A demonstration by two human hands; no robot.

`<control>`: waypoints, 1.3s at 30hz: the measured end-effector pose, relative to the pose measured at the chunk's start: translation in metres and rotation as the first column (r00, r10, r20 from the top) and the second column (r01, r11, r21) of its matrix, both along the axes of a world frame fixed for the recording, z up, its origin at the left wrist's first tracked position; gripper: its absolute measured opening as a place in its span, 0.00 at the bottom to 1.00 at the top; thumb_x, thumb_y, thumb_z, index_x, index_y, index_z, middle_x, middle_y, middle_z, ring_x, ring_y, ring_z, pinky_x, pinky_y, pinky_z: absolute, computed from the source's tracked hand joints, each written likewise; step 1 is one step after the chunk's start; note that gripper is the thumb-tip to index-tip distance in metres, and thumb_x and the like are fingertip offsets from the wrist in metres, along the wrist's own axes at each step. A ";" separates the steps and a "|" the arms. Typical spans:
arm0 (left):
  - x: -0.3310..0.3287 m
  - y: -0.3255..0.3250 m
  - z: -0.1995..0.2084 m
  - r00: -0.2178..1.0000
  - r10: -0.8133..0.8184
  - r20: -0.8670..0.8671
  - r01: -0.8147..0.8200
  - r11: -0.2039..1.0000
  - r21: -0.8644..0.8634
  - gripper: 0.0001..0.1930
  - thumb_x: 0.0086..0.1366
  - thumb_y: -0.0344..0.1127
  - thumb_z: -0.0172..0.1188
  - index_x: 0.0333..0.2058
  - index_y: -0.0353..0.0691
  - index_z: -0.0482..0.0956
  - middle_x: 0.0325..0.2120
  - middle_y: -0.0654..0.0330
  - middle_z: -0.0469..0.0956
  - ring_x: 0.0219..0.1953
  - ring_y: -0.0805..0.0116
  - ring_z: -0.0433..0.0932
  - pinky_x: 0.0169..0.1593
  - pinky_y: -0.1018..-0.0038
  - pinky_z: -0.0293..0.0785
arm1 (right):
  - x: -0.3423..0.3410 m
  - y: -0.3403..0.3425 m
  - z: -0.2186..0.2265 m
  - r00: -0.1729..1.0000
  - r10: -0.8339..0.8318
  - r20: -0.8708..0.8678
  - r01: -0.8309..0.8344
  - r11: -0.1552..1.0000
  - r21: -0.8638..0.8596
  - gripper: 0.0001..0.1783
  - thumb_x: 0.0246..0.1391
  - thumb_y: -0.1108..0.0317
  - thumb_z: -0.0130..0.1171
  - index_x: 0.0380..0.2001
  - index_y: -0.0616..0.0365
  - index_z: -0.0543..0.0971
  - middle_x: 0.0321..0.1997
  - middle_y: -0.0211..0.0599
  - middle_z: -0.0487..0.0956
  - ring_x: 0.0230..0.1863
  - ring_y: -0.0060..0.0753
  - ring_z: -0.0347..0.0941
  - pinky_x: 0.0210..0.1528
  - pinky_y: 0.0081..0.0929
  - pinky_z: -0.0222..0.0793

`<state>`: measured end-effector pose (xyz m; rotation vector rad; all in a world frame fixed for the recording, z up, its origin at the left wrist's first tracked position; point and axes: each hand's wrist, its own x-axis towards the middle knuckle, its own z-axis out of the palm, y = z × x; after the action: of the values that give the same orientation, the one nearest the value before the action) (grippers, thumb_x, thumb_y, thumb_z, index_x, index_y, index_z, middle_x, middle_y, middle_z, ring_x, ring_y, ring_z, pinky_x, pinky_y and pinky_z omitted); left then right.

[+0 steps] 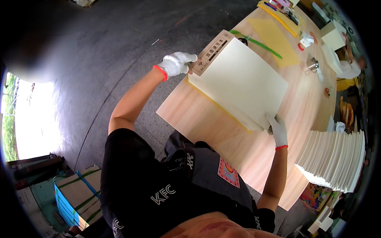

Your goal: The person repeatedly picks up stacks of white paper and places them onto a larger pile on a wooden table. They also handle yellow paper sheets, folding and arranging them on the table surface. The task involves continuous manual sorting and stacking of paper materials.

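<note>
A large pad of white paper [242, 79], with a brown printed strip [212, 52] along its left edge, lies slantwise on the wooden table. My left hand [176, 64], in a white knitted glove with a red cuff, is closed on the end of the brown strip at the pad's left corner. At the near right corner, my right hand [278, 129], gloved the same way, grips the paper edge; some of its fingers are hidden. A thin yellow edge shows beneath the pad's near side.
A tall stack of white sheets [331, 160] stands at the table's right edge. Beyond the pad lie a green strap [264, 48] and a yellow sheet [274, 41]. A metal cup [313, 64] is farther right. Strapped bundles [79, 192] sit at lower left.
</note>
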<state>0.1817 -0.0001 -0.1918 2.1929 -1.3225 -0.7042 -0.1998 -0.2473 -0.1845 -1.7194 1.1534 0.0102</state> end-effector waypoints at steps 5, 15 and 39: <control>0.019 0.004 -0.032 0.995 -0.097 -0.002 0.093 0.954 -0.285 0.22 0.52 0.16 0.55 0.49 0.34 0.75 0.41 0.51 0.80 0.35 0.65 0.82 0.40 0.73 0.75 | -0.010 0.008 0.009 0.942 0.031 -0.335 -0.194 0.864 -0.464 0.30 0.47 0.39 0.59 0.34 0.58 0.77 0.23 0.35 0.77 0.26 0.33 0.75 0.30 0.29 0.67; 0.032 -0.005 -0.035 0.982 -0.147 -0.118 0.107 0.950 -0.292 0.20 0.49 0.18 0.65 0.43 0.34 0.73 0.40 0.51 0.80 0.40 0.59 0.80 0.39 0.70 0.77 | -0.018 0.035 -0.002 0.890 0.163 -0.427 -0.418 0.668 -0.616 0.32 0.42 0.35 0.62 0.32 0.55 0.76 0.20 0.34 0.77 0.23 0.36 0.76 0.22 0.31 0.67; -0.071 -0.216 0.037 0.701 -0.402 0.589 0.504 0.864 -0.011 0.30 0.62 0.60 0.51 0.56 0.46 0.70 0.55 0.54 0.70 0.57 0.53 0.67 0.59 0.63 0.63 | -0.030 0.028 -0.010 0.891 0.268 -0.365 -0.449 0.629 -0.635 0.27 0.48 0.38 0.57 0.28 0.55 0.78 0.23 0.40 0.79 0.25 0.43 0.76 0.27 0.37 0.70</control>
<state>0.1109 -0.2165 -0.1553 2.0098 -2.1958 -0.0463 -0.2294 -0.2194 -0.1943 -2.7050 1.0115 0.0236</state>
